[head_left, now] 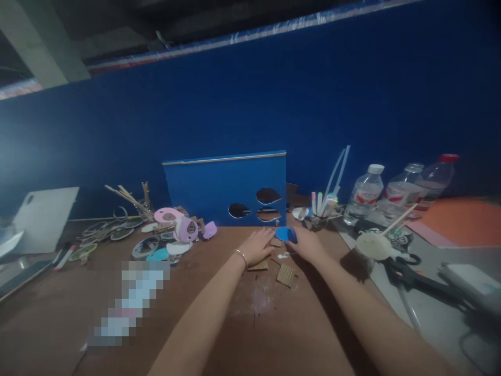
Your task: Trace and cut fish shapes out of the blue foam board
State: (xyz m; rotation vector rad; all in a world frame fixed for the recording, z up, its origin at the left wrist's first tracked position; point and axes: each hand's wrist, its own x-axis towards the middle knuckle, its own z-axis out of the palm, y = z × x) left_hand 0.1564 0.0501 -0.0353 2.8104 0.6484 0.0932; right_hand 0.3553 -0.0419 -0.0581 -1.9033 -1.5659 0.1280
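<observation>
My right hand [308,245] grips the edge of a small blue oval cutout [284,233], low over the brown table. Just left of it, my left hand [256,247] lies palm down with its fingers stretched toward the cutout, a bracelet on its wrist. Small corrugated cardboard pieces [286,275] lie below the hands, one partly under the left palm. Behind them a blue board [219,183] stands upright, with three leaf-shaped holes at its lower right. A small white scrap [282,256] rests between the hands.
To the left are pink and purple cutouts [186,230], tape rolls [145,246] and wooden sticks [129,198]. At right stand a pen holder [319,221], bottles [364,194], a roll with a stick [373,245], black scissors [420,279] and orange sheets [462,219]. A blue partition [235,104] closes the back.
</observation>
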